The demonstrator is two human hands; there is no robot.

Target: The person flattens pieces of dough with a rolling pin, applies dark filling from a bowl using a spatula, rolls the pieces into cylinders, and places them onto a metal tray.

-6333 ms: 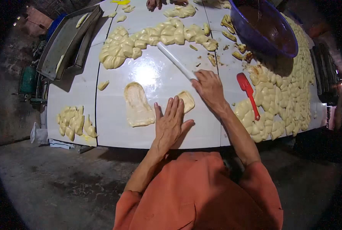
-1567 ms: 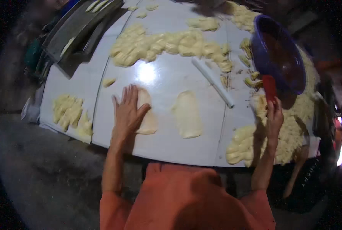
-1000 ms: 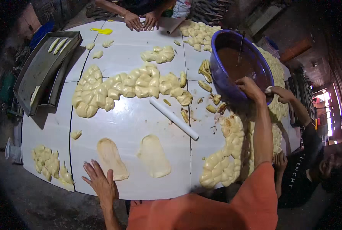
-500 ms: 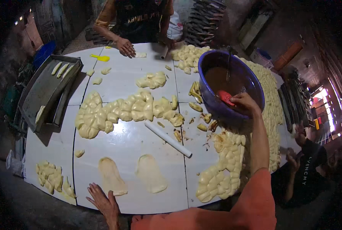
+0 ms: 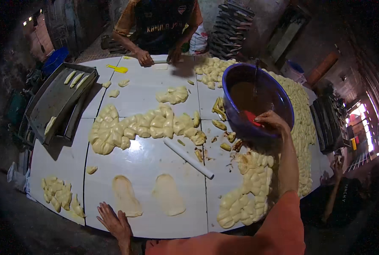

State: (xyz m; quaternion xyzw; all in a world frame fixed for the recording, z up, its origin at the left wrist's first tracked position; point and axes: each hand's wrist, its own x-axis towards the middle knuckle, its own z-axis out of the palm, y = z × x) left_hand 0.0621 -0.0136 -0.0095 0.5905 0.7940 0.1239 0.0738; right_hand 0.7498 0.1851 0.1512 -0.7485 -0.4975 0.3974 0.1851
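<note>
My right hand (image 5: pixel 271 120) grips a small red plastic scoop (image 5: pixel 252 117) inside a purple basin (image 5: pixel 233 106). Brown filling (image 5: pixel 245 93) lies in the basin, and a thin handle or stick stands up from it. My left hand (image 5: pixel 115 222) rests on the near table edge with its fingers spread, holding nothing. Just beyond it is a rolled-out dough oval (image 5: pixel 125 197), with another flat dough piece (image 5: pixel 169 195) to its right. A white rolling pin (image 5: pixel 188 158) lies slantwise beyond these pieces.
Dough lumps (image 5: pixel 149 123) run across the middle, with more dough (image 5: pixel 245 191) at the near right. Banana pieces (image 5: pixel 219 124) lie left of the basin. Metal trays (image 5: pixel 49 102) stand at the left. Across the table, a person (image 5: pixel 159 29) handles a rolling pin; another person (image 5: pixel 342 191) is at the right.
My right hand has shifted slightly with the scoop inside the basin. The person opposite has brought both hands onto a rolling pin over a dough piece. My left hand stays put.
</note>
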